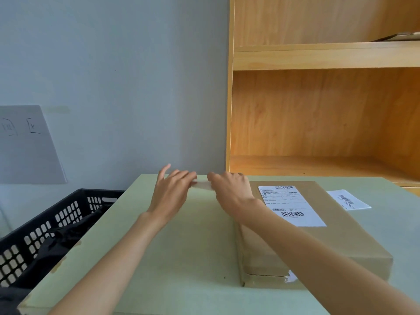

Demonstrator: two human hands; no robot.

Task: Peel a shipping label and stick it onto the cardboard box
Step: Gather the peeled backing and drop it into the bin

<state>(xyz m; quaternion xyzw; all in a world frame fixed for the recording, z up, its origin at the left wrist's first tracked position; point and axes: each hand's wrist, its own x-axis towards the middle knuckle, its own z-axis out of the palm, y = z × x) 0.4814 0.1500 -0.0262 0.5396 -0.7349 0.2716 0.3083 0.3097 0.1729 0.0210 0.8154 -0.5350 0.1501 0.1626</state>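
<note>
A flat brown cardboard box [329, 237] lies on the pale green table [181, 258], right of centre. A white shipping label [292, 205] with barcodes is stuck on its top. Above the far middle of the table, my left hand [170, 194] and my right hand [229, 192] both pinch a thin whitish strip of paper [202, 184] stretched between them, left of the box. Whether the strip is a label or its backing, I cannot tell. Another white label sheet [350, 199] lies flat on the table beyond the box's right side.
A black perforated plastic basket [52, 226] with dark cloth inside stands at the table's left edge. A wooden shelf unit [318, 110] rises behind the table on the right. A grey board [27, 146] leans on the wall at left.
</note>
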